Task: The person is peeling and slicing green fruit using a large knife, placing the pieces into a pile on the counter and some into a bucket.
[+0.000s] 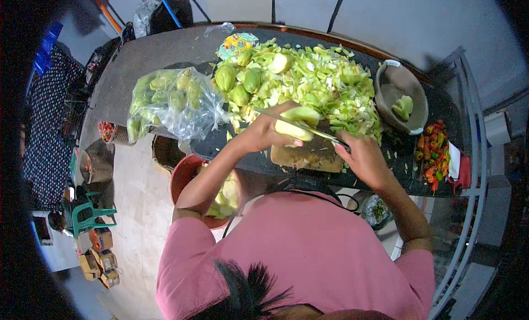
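My left hand (262, 131) is wrapped round a peeled, pale green fruit (292, 130), which looks like a green papaya, and holds it above the table. In my right hand (361, 159) is the dark handle of a knife (325, 135). Its long blade lies slanted across the fruit, pointing up and to the left. Below the fruit rests a worn wooden chopping board (306, 159). Beyond my hands spreads a big heap of green and white peelings (325, 75). Several unpeeled green fruits (241, 94) sit at its left end.
A clear plastic bag of green fruits (171, 102) lies on the table's left. To the right stand a grey-brown basin (387, 108) with one green piece and a pile of red and orange peppers (433, 149). A red bucket (178, 179) with pale pieces is below the table's front edge.
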Tool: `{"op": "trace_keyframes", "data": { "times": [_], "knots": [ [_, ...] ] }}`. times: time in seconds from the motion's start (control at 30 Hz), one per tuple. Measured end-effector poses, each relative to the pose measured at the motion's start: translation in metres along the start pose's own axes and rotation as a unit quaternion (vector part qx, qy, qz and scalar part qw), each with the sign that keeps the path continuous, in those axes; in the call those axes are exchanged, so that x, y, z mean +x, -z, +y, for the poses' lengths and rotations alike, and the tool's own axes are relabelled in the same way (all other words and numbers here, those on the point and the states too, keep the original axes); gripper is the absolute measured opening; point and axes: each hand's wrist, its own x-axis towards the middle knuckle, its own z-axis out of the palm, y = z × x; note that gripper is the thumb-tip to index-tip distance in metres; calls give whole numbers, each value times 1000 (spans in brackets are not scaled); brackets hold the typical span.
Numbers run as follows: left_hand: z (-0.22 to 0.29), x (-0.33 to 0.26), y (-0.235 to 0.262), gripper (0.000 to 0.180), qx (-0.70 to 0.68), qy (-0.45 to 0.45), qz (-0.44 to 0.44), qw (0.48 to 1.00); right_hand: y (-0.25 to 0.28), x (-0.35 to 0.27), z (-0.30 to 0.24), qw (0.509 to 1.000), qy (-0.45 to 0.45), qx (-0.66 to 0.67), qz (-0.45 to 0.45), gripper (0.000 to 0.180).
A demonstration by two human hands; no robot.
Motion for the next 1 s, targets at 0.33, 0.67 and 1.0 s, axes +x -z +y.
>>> {"op": "trace_keyframes", "data": {
  "times": [0.33,0.67,1.0],
  "knots": [
    [-6,-2,-7,65,63,39,11,997,-22,13,9,989,80,21,123,18],
    [-7,-11,-7,70,-198,97,70,973,4,14,11,962,-29,152,225,26],
    [-14,-13,-2,82,-303,202,-58,930,26,1,-7,955,-34,293,-15,26]
  ]
}}
